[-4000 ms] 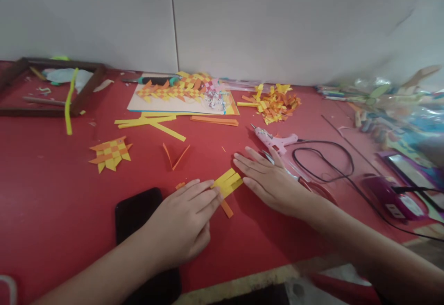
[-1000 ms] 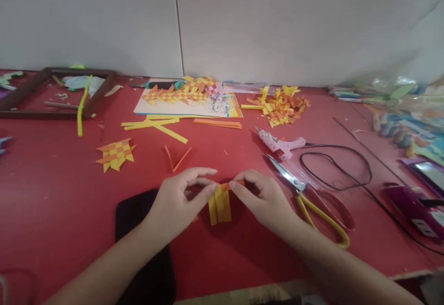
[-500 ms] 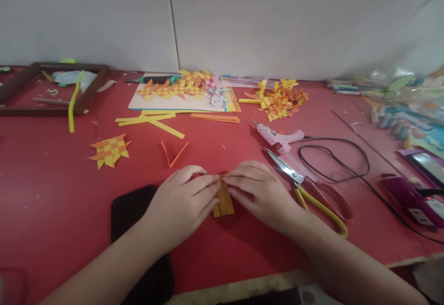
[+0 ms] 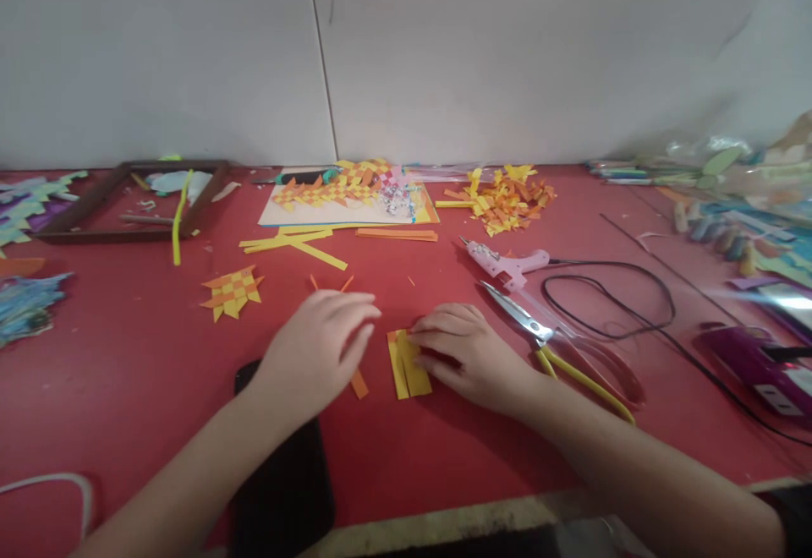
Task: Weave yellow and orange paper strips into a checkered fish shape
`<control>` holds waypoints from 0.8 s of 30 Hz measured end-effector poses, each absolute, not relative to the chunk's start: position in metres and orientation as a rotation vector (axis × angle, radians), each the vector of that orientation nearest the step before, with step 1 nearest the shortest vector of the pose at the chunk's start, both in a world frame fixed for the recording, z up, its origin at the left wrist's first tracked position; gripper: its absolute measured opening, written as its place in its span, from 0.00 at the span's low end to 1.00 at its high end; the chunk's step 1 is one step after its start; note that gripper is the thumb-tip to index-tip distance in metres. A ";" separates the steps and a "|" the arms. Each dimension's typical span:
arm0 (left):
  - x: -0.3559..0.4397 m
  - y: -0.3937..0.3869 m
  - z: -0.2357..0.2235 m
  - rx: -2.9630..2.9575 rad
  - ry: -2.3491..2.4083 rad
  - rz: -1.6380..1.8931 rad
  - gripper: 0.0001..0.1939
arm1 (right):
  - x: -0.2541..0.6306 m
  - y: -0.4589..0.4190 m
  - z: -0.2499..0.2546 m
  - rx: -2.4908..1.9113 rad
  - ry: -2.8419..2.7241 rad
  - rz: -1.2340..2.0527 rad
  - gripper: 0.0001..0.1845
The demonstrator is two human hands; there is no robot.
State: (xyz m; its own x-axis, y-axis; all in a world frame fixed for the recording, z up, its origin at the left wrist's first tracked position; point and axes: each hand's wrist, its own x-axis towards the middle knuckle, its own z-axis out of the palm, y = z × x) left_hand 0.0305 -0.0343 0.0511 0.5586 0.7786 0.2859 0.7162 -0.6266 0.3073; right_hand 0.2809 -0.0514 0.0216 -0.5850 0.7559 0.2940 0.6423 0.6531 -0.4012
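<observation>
Yellow paper strips [image 4: 409, 372] lie side by side on the red table in front of me, with a bit of orange strip showing at their top edge. My right hand [image 4: 466, 351] has its bent fingers on their upper right side, holding them. Off to the left, my left hand [image 4: 320, 351] is apart from the strips, empty, thumb and fingers parted. Below its fingertips lies a loose orange paper strip [image 4: 359, 384], partly hidden by the hand. A folded orange strip [image 4: 346, 284] pokes out behind the left hand.
Scissors [image 4: 539, 334], a pink glue gun [image 4: 507, 265] and its black cord are at right. A black phone [image 4: 285, 482] lies under my left forearm. Further back are a woven paper fish [image 4: 233, 293], yellow strips [image 4: 295, 241], paper scraps [image 4: 513, 199] and a brown frame [image 4: 133, 235].
Both hands worked at the top of the yellow strips with an orange strip. Now my left hand has let go and moved left, while the right stays on them. The view has shifted slightly.
</observation>
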 end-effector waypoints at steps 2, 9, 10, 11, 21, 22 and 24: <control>0.019 -0.025 0.056 2.659 1.512 0.412 0.14 | 0.283 -0.049 0.022 -1.064 -2.436 0.338 0.09; -0.003 -0.007 0.049 2.651 1.635 0.285 0.07 | 0.283 -0.049 0.026 -0.974 -2.466 0.235 0.12; -0.003 -0.005 0.049 2.648 1.635 0.289 0.08 | 0.282 -0.050 0.029 -0.986 -2.441 0.210 0.12; -0.004 -0.003 0.049 2.644 1.632 0.294 0.08 | 0.281 -0.052 0.033 -1.001 -2.414 0.180 0.12; 0.019 -0.020 0.053 2.594 1.413 0.484 0.11 | 0.283 -0.038 0.055 -1.183 -2.304 0.143 0.07; 0.024 -0.025 0.052 2.596 1.342 0.472 0.10 | 0.285 -0.036 0.052 -1.216 -2.305 0.156 0.07; 0.033 -0.035 0.049 2.603 1.208 0.441 0.09 | 0.288 -0.036 0.045 -1.264 -2.315 0.212 0.09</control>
